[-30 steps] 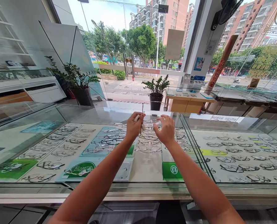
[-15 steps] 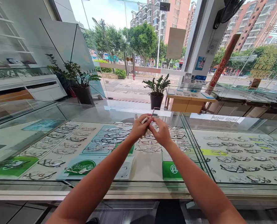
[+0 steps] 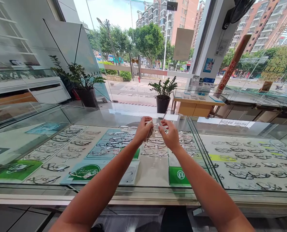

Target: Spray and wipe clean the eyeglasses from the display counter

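Above the glass display counter, my left hand [image 3: 143, 131] is closed round a pale crumpled cloth [image 3: 149, 132]. To its right, my right hand [image 3: 169, 135] pinches a thin-framed pair of glasses [image 3: 164, 118] by a dark part, with the frame rising above the fingers. A small gap separates the two hands. Rows of glasses [image 3: 155, 152] lie under the counter's glass below them. Fine details of the held glasses are too small to tell.
The glass counter [image 3: 153, 180] spans the view, with a green box [image 3: 179, 175] and a green-logo tray [image 3: 86, 172] inside. Beyond it stand a potted plant [image 3: 163, 103], another potted plant [image 3: 87, 96] at left and a wooden table [image 3: 196, 108].
My hands have moved apart from each other. The cloth stays in my left hand, while the glasses have shifted a little right with my right hand.
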The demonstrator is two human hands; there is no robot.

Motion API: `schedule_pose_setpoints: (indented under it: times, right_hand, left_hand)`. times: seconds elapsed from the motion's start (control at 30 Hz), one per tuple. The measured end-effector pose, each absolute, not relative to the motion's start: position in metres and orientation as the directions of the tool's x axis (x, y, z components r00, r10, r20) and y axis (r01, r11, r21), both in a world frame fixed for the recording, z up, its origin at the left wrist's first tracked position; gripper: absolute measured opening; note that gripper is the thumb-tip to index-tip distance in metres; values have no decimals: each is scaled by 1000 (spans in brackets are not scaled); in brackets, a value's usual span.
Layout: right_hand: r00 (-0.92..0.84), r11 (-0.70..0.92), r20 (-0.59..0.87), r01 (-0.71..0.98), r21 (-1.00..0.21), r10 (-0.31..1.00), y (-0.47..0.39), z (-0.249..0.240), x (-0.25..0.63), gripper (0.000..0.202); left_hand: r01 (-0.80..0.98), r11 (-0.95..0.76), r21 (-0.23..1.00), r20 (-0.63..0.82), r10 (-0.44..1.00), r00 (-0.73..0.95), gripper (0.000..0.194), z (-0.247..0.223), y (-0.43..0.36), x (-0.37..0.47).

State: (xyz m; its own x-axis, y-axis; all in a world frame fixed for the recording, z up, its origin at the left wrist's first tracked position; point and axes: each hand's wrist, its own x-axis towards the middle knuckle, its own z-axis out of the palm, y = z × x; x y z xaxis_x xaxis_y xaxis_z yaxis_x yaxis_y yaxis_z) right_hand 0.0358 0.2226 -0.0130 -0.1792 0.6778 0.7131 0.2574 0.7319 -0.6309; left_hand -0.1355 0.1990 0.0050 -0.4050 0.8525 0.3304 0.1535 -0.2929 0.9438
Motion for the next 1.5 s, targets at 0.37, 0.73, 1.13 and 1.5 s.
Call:
schedule_pose_setpoints:
  times: [0.37,0.73,1.13,1.5]
  right_hand:
    - [-189,746,731,313,-588,656,217,-10,36,39]
    - [-187,747,736,328,-578,651,219,-13,37,36]
    - [-193,756,746,343,-558,638,220,-17,34,37]
    - [-197,780,771,339,-526,605,219,-9,39,35]
  left_hand:
    - [765,14,644,423,827,-371,26,2,195,-156]
    - [817,53,575,741,390,-547,42,18,192,-173]
    - [828,94,552,441,811,-386,41,-12,219,-193]
    - [769,-242,592,685,653,-322,31,11,205,-176]
